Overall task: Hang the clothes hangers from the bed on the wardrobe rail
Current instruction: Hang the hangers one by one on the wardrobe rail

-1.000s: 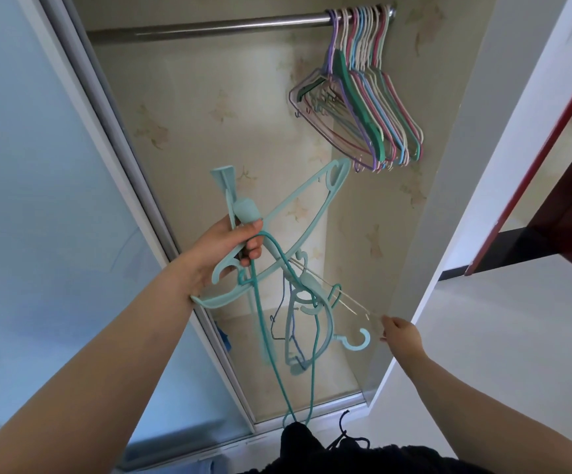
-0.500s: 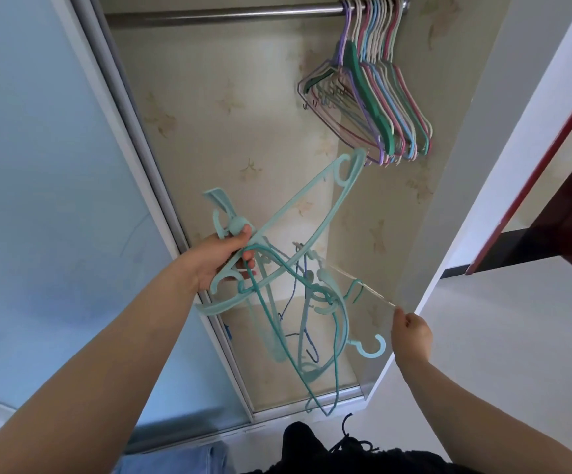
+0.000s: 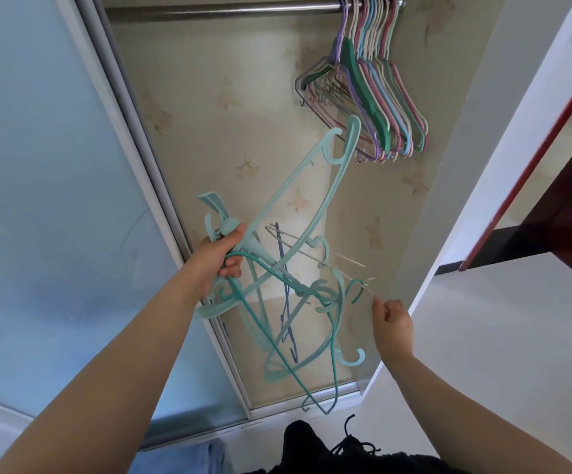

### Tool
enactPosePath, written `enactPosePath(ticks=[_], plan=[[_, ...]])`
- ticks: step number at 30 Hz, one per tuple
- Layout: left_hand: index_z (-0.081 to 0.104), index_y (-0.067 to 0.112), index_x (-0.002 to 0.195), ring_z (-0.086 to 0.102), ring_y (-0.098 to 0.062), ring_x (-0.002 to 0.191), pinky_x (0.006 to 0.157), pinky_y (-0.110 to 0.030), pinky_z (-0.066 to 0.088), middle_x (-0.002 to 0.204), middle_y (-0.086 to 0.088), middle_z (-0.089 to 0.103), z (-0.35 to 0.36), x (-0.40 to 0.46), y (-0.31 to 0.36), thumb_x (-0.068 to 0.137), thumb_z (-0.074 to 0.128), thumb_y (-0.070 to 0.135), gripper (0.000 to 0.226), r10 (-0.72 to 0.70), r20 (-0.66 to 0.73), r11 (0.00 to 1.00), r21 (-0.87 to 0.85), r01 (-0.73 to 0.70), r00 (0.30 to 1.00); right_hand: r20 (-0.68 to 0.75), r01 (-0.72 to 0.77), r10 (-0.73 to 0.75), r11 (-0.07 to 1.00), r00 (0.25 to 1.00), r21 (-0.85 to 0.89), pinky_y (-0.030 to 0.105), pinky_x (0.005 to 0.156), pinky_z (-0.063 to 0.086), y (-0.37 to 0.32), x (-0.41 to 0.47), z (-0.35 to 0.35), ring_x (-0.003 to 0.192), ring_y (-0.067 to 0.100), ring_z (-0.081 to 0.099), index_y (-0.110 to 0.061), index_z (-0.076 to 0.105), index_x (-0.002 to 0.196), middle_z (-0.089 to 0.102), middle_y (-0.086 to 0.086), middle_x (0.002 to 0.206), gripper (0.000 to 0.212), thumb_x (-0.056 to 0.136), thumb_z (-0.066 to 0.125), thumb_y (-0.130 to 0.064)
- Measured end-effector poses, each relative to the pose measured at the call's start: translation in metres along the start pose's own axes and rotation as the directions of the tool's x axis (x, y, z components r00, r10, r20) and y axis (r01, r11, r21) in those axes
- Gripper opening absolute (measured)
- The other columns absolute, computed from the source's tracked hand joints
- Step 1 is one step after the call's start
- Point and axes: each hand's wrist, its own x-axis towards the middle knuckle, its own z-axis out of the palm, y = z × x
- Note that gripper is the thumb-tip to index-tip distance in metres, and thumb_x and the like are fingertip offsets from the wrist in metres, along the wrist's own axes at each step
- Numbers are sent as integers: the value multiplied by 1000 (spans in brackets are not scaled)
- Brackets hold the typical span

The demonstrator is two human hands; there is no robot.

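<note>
Before wardrobe rail (image 3: 223,12), left hand (image 3: 214,260) grips tangled hangers (image 3: 298,285).

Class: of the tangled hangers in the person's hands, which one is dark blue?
The thin dark blue wire hanger hanging in the middle of the bundle; the others are teal, pale mint or whitish.

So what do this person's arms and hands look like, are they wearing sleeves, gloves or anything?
Both are bare. The left hand and right hand wear no gloves, and no rings, watch or bracelets show. The forearms run bare to the picture's lower edge with no sleeve in sight. No marks or tattoos are visible on them.
</note>
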Motion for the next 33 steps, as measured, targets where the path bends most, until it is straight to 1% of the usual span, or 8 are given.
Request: enactPosePath(ticks=[8,13,19,22,25,27,30,33], plan=[[52,14,81,21,-12,39,46,-23,30,44,2,28,5,-4,-11,93,57,38,28,62,-9,998,27,-62,998,49,-122,122,993,991,-9,31,52,30,0,-11,5,58,24,38,-13,31,60,40,6,61,44,98,42,-31],[58,13,76,25,-11,36,47,-26,27,52,-5,42,-3,-4,-17,93,57,38,30,80,8,997,6,-80,997,31,-221,219,969,975,112,31,55,23,10,-21,0,58,21,27,-16,25,58,26,3,57,38,89,47,-24],[62,7,86,27,-8,33,44,-24,26,70,-7,56,-6,4,-29,93,57,41,34,6,-49,996,-85,-10,999,16,-189,189,965,982,180,31,57,17,5,-16,-19,61,19,18,-17,20,58,17,2,59,41,84,52,-16],[63,9,96,24,-8,35,51,-26,31,74,-2,56,-8,11,-38,89,62,44,36,-79,-78,986,-151,67,994,-6,-188,192,964,981,189,32,57,17,1,-10,-26,62,19,18,-14,22,59,17,6,61,38,83,52,-15],[61,14,98,24,-7,36,50,-22,36,78,1,59,-9,15,-44,87,63,45,34,-155,-22,960,-240,145,988,-8,-197,202,964,979,179,33,57,19,-1,-6,-32,62,20,21,-9,28,60,22,11,63,35,83,52,-18],[62,13,101,25,-6,35,47,-20,37,92,-1,64,-9,17,-46,88,62,46,36,-188,38,943,-274,191,981,5,-205,207,964,978,171,31,55,19,-3,-3,-36,62,21,22,-7,30,61,24,11,64,34,84,53,-20],[60,12,109,23,-5,34,43,-17,35,115,-4,69,-7,20,-47,95,53,41,33,-174,148,937,-278,210,974,23,-196,195,967,981,162,29,53,21,-5,-1,-44,60,21,25,-7,31,61,26,12,63,37,86,54,-22],[57,9,114,23,-6,34,42,-16,33,121,-5,68,-6,23,-45,98,48,38,34,-136,195,942,-279,188,971,29,-183,181,972,983,148,29,53,24,-7,2,-52,57,21,28,-7,34,61,30,13,60,39,89,55,-25]])
